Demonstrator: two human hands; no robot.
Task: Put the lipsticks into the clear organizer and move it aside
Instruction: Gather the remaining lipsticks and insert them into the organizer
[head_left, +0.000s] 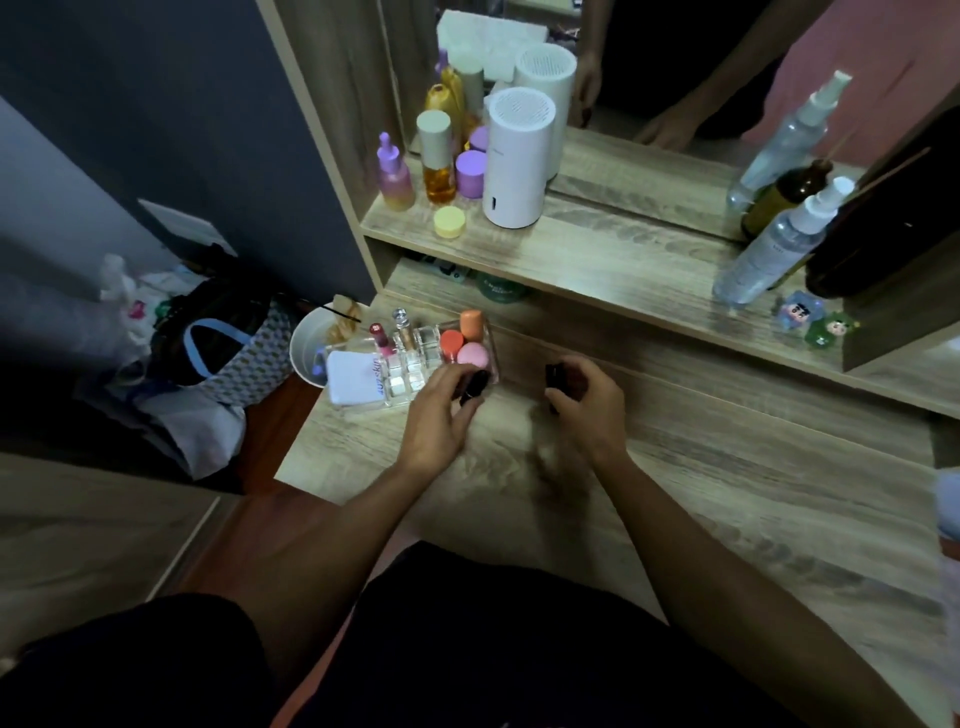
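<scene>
The clear organizer (410, 382) stands on the wooden desk at the left, near its edge. Its slots hold a pink lipstick (381, 338), a slim gold-and-silver tube (403, 326), an orange tube (470, 323), a coral cap (451, 343) and a pink round piece (472, 355). A white compact (354, 378) lies in its left end. My left hand (441, 415) grips a black lipstick (474, 387) at the organizer's front right corner. My right hand (587, 402), a little to the right over the desk, holds another black lipstick (555, 375) upright.
The upper shelf (597, 260) carries purple, amber and yellow bottles and jars (436, 166), a white cylinder (519, 156), spray bottles (774, 244) and small figurines (815, 322). A mirror stands behind. A white cup (311, 343) and bags (218, 343) sit off the desk's left edge.
</scene>
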